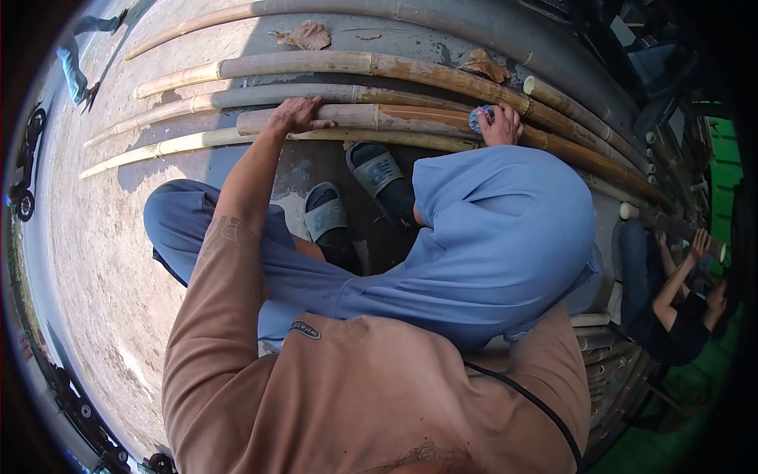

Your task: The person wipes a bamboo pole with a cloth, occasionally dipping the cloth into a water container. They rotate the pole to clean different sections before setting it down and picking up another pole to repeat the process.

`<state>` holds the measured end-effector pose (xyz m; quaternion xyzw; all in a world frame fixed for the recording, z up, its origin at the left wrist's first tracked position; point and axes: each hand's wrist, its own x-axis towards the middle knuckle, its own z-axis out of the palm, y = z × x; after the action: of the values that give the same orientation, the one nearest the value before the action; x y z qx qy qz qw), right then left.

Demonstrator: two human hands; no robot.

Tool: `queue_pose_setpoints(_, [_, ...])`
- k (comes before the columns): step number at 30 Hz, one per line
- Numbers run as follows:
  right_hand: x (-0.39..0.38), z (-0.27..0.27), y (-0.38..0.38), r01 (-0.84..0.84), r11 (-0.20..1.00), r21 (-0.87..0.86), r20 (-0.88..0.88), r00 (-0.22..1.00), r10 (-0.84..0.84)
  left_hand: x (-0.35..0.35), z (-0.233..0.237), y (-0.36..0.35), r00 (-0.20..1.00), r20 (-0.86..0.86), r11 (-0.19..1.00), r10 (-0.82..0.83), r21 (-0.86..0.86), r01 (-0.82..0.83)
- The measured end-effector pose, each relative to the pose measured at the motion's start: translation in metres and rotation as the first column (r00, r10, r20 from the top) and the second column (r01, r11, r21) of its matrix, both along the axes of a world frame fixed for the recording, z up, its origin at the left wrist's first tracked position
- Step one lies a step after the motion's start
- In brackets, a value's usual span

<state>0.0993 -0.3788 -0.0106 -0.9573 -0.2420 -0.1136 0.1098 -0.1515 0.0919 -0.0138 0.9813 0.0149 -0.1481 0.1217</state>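
My left hand (pixel 298 116) rests over a bamboo pole (pixel 355 117), its fingers bent round the upper side near the pole's left end. Farther right, my right hand (pixel 502 126) presses a small blue and pink wad (pixel 480 119) against the same pole, fingers curled over it. What the wad is made of cannot be made out. The pole lies crosswise in front of my sandals, pale at the left and browner to the right. Other bamboo poles (pixel 296 63) lie roughly parallel beside it.
Dry leaves (pixel 306 35) lie among the poles. At the right, a co-worker (pixel 684 304) handles another bamboo piece (pixel 679 227). More cut bamboo (pixel 608 355) is stacked at the lower right. A person walks at the upper left, and motorcycles stand along the left edge.
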Motion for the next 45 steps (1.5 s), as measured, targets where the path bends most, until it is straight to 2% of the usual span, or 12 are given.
queue_pose_setpoints(2, [0.005,-0.018,0.016,-0.027,0.998,0.057,-0.066,0.997,0.031,-0.002,0.007,-0.003,1.000,-0.010,1.000,0.016,0.003,-0.015])
queue_pose_setpoints(5, [-0.026,-0.039,0.069,-0.119,0.981,0.156,0.110,0.989,0.102,-0.002,0.006,-0.005,0.999,-0.014,0.998,0.046,0.030,-0.046])
queue_pose_setpoints(10, [-0.112,-0.022,0.190,-0.470,0.817,0.333,-0.028,0.861,0.507,0.003,0.015,-0.010,0.999,-0.003,0.998,0.046,0.036,-0.045])
queue_pose_setpoints(13, [-0.100,-0.012,0.172,-0.458,0.829,0.322,-0.195,0.824,0.531,0.008,0.010,-0.005,0.997,-0.055,0.998,0.052,0.033,-0.051])
queue_pose_setpoints(18, [-0.011,-0.026,0.025,-0.133,0.966,0.220,0.041,0.991,0.127,0.012,0.013,-0.001,0.995,-0.070,0.998,0.070,0.002,-0.070])
queue_pose_setpoints(21, [0.051,-0.031,-0.077,0.198,0.978,0.065,0.148,0.967,-0.206,0.016,0.010,0.001,0.993,-0.088,0.996,0.072,-0.036,-0.076])
queue_pose_setpoints(24, [0.063,-0.045,-0.080,0.270,0.959,0.081,0.164,0.946,-0.280,0.018,0.014,0.001,0.989,-0.127,0.997,0.074,-0.026,-0.078])
queue_pose_setpoints(31, [-0.093,-0.023,0.128,-0.237,0.900,0.367,-0.029,0.964,0.265,0.015,0.009,0.001,0.993,-0.107,0.997,0.054,-0.051,-0.060])
queue_pose_setpoints(35, [-0.079,-0.017,0.100,-0.357,0.854,0.379,0.057,0.930,0.364,0.007,0.005,0.001,0.998,-0.044,0.997,0.054,-0.049,-0.056])
queue_pose_setpoints(37, [-0.045,-0.031,0.050,-0.242,0.910,0.335,0.063,0.970,0.235,0.011,-0.001,0.005,0.998,0.051,0.995,0.049,-0.092,-0.044])
queue_pose_setpoints(41, [0.031,-0.047,-0.076,0.089,0.942,0.323,0.152,0.978,-0.145,0.019,0.009,0.003,0.995,-0.072,0.992,0.063,-0.105,-0.071])
queue_pose_setpoints(45, [0.096,-0.054,-0.147,0.477,0.795,0.375,0.073,0.840,-0.538,0.018,0.000,0.009,0.998,-0.045,0.994,0.042,-0.101,-0.046])
